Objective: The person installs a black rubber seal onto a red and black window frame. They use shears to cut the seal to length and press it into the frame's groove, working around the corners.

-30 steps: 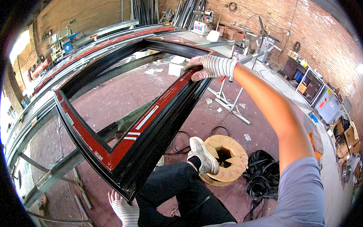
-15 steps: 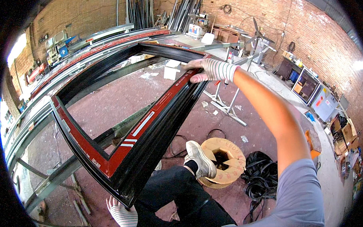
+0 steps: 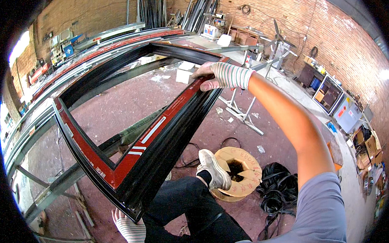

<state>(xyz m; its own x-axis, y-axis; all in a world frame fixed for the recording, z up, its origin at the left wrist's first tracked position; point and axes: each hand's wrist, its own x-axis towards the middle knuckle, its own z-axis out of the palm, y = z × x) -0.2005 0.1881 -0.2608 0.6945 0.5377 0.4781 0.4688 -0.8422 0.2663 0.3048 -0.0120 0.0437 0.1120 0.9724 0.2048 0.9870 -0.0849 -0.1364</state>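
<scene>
Hands point(image 3: 223, 75) wear striped white gloves point(image 3: 133, 236); sleeve point(image 3: 321, 198) lower right is grey; trousers point(image 3: 176, 205) black, sock point(image 3: 203, 177) dark, shoe point(image 3: 213, 167) pale.

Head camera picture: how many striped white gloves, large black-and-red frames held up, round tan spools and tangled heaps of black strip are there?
Striped white gloves: 2
Large black-and-red frame: 1
Round tan spool: 1
Tangled black heap: 1
Total: 5

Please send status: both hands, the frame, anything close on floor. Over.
Right hand grips black-and-red frame near far right corner; left hand at near corner, hold unclear. Frame slanted. Cardboard reel and black strip pile on floor near shoe.
</scene>
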